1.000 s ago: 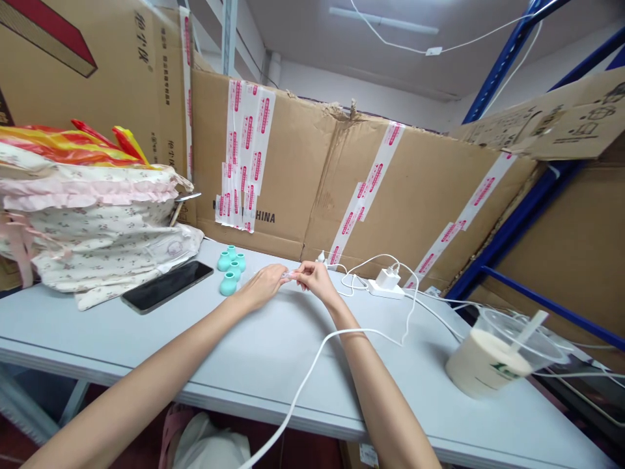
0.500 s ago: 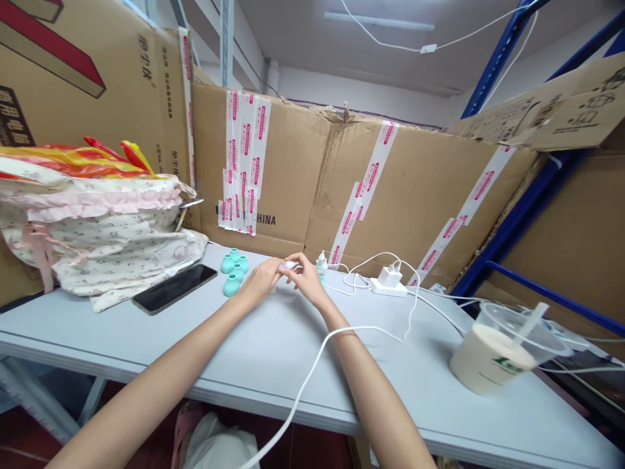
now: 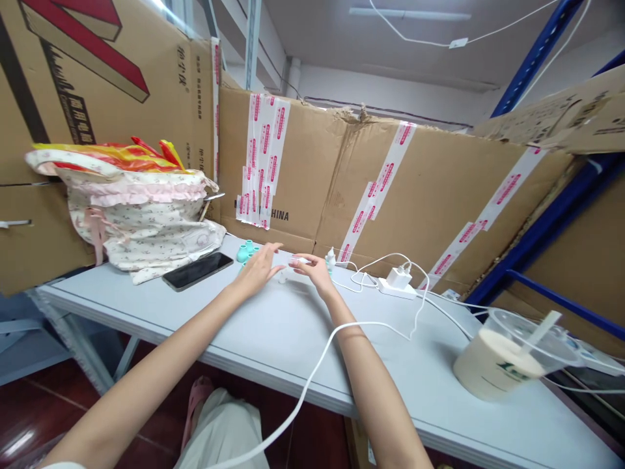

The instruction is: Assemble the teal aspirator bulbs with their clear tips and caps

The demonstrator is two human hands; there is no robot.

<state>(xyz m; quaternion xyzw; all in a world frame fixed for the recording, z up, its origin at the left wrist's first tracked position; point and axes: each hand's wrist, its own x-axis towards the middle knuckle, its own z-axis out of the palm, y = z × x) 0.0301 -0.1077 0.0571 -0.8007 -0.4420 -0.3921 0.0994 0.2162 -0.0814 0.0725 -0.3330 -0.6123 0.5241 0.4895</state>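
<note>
My left hand [image 3: 258, 268] is open above the grey table, thumb and fingers apart. It partly covers a cluster of turquoise round pots with open tops [image 3: 243, 253]. My right hand [image 3: 314, 272] is closed in a pinch on a small white piece [image 3: 303, 260], too small to name. Below and between the hands, a small whitish, see-through thing [image 3: 282, 277] stands on the table; its kind is unclear. Just beyond my right hand is a small white dropper-like bottle [image 3: 331, 257] with turquoise at its base.
A black phone [image 3: 198, 270] lies left, before a floral cloth bag [image 3: 146, 221]. A white charger [image 3: 399, 278] sits on a power strip; its cable [image 3: 312, 371] crosses over my right forearm. A drink cup [image 3: 493, 365] stands right. Cardboard [image 3: 322, 182] walls the back.
My hands were together at the small white piece; now they are apart. My left hand has let go and opened, and the piece stays in my right. The view has turned left.
</note>
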